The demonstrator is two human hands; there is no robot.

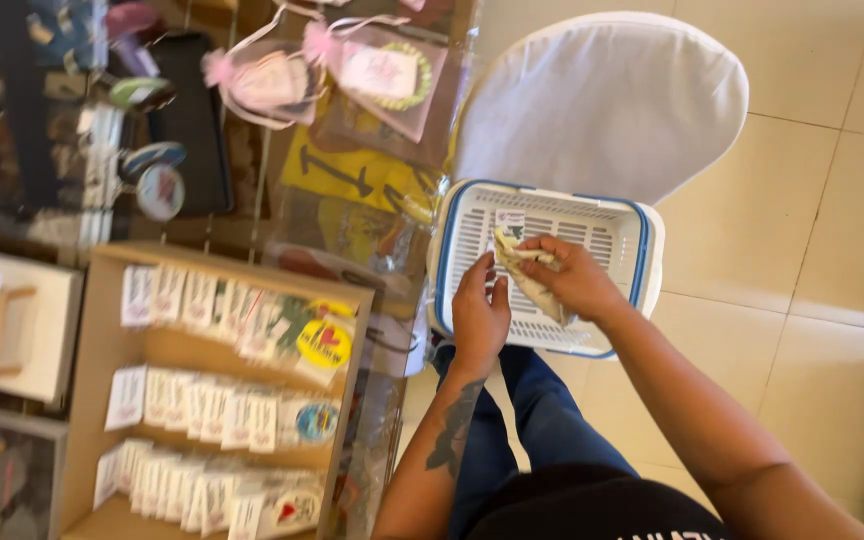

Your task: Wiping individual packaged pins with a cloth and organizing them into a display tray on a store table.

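My right hand (pixel 577 280) pinches a crumpled beige cloth (pixel 530 275) between its fingers, pressing it against the slotted floor of the white basket with a blue rim (pixel 642 240). My left hand (pixel 479 315) rests on the basket's near edge, fingers loosely together and curled, holding nothing. The basket sits on my lap, in front of a white-covered chair (pixel 602 100). A wooden display shelf of small cards (pixel 102 340) stands to my left.

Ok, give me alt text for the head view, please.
Seen from above, the right hand presses a crumpled cloth inside a white slotted basket with blue trim, while the left hand rests in it. A wooden rack of packets stands alongside.
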